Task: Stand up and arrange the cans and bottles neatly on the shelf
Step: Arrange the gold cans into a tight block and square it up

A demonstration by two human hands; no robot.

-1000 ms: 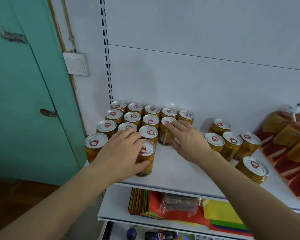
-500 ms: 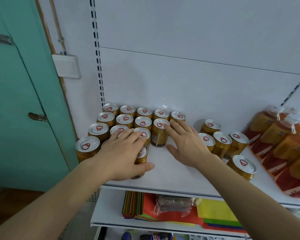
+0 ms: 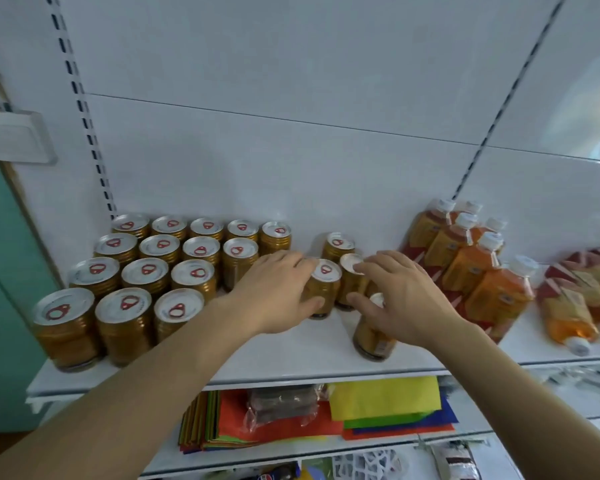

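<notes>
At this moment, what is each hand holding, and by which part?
The left hand grips an upright gold can round its side wall, thumb low at the front. The right hand hovers over the neighbouring cans; whether it grips one cannot be told.

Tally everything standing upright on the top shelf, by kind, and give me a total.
Gold cans: 19 in view; the right hand may hide more
Upright orange bottles: 6
Total: 25
</notes>
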